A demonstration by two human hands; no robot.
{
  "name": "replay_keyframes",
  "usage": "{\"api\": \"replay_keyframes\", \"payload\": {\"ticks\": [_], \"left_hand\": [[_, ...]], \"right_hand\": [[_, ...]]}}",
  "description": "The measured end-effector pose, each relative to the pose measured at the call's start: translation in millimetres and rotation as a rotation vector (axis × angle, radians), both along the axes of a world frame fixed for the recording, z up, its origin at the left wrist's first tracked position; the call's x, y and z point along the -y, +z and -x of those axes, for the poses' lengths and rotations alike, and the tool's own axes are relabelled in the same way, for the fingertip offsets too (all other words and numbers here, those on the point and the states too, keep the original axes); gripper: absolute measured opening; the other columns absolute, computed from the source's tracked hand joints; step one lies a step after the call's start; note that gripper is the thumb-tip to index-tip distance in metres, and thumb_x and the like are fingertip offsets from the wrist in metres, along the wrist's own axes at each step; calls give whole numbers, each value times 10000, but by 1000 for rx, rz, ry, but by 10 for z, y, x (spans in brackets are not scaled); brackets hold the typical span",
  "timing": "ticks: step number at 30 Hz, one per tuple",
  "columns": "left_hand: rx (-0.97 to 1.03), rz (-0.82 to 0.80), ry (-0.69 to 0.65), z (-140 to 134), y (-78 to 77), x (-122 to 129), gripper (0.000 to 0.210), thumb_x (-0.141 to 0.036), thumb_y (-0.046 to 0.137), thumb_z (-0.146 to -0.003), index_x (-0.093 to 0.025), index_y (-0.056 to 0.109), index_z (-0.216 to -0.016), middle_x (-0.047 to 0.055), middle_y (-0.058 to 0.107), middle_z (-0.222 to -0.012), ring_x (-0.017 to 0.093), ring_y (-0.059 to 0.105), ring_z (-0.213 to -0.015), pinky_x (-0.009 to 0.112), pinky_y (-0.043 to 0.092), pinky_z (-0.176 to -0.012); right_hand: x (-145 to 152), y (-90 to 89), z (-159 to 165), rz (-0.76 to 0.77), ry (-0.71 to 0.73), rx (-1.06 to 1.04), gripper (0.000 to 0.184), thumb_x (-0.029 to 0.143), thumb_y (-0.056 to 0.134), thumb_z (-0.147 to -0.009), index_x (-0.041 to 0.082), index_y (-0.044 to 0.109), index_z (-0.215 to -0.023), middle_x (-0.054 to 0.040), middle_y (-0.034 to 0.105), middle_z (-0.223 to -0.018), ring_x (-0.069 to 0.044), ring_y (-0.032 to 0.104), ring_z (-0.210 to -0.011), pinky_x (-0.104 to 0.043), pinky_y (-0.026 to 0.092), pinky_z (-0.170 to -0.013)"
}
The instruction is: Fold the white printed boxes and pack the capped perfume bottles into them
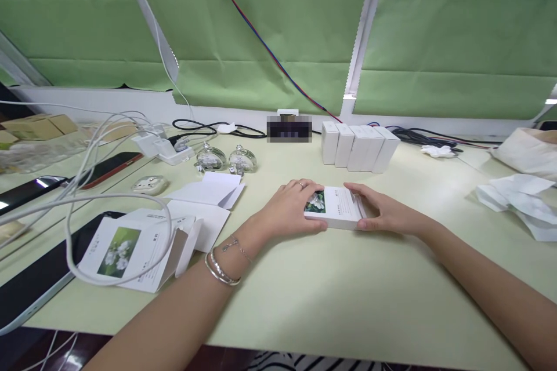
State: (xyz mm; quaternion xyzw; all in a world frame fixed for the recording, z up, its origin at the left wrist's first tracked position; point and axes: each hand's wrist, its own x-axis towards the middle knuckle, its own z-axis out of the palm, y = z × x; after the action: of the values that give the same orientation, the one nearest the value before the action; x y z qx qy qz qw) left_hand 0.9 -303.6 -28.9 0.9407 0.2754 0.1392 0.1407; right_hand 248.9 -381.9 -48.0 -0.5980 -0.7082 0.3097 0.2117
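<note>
A small white carton (342, 203) with a picture of white flowers lies flat on the table between both hands. My left hand (289, 206) is closed round its left end, fingers over the far side and thumb along the near edge. At the right end, my right hand (385, 211) pinches the carton with the thumb in front and fingers behind. A flap seems to stand out at that end, partly hidden by the hand. The carton's contents cannot be seen.
Several white boxes (361, 148) stand in a row behind the carton. Two glass bottles (211, 157) are at the back left. Unfolded flowered cartons (130, 249), looping white cables (72, 214) and a phone (47, 278) lie left. Crumpled white paper (517, 200) lies right.
</note>
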Motion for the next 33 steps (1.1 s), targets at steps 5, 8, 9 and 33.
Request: {"api": "replay_keyframes", "payload": {"ticks": [5,8,9,33], "left_hand": [[0,10,1,-2,15,-5,651,-481,653,-678,-215,470,-1242,69,515,-1249,266,452,-1151,391,393,-956],[-8,19,1,-10,21,-6,650,-478,650,-681,-214,466,-1245,71,513,-1252,266,453,-1146,394,392,-957],[-8,20,0,-13,22,-6,648,-474,651,-681,-213,466,-1245,71,511,-1254,265,453,-1147,394,393,-957],[-12,2,0,-16,-7,-40,647,-476,658,-688,-219,460,-1248,67,501,-1272,275,444,-1182,408,395,-976]], "right_hand": [[22,101,4,28,16,88,966,589,657,-660,199,239,-1439,-136,328,-1467,-332,375,-1309,-478,396,-1034],[36,139,-33,-3,9,121,870,567,645,-678,216,312,-1401,-120,390,-1429,-317,391,-1298,-469,396,-1038],[41,147,-47,-18,8,122,798,554,634,-692,230,361,-1368,-107,426,-1404,-308,412,-1282,-463,402,-1033],[83,224,-62,134,-11,-11,818,449,691,-666,258,315,-1366,-89,392,-1405,-284,466,-1200,-436,418,-1001]]}}
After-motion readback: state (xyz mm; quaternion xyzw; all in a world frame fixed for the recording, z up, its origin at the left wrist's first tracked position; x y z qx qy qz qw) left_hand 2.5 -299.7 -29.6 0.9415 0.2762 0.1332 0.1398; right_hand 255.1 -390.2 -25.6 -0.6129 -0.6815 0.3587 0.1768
